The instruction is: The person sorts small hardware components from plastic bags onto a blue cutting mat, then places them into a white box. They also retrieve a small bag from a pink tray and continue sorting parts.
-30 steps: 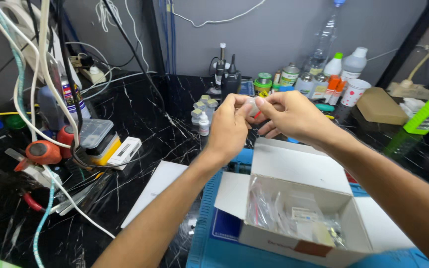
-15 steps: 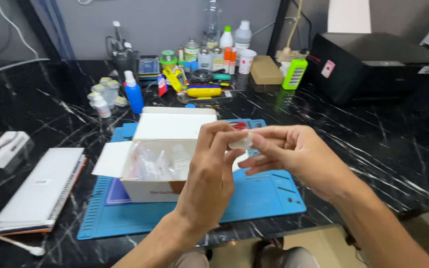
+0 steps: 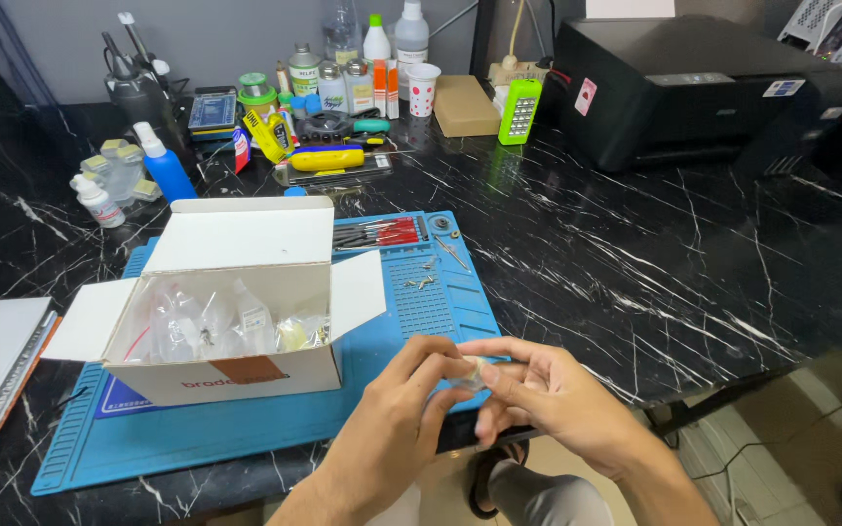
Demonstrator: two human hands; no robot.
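Both hands' fingers (image 3: 440,365) are pinching a small clear packet (image 3: 470,373), mostly hidden, beside the open white box (image 3: 231,292) holding indistinct clear bags.

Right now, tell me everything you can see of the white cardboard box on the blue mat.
The white cardboard box sits upright on the left half of the blue mat, all flaps folded outward: the big lid flap stands back, side flaps splay left and right. A brown tape strip marks its front wall. Inside lie small clear plastic bags with tiny parts, too small to identify. Neither hand touches it; left hand and right hand pinch a small clear item to its right.
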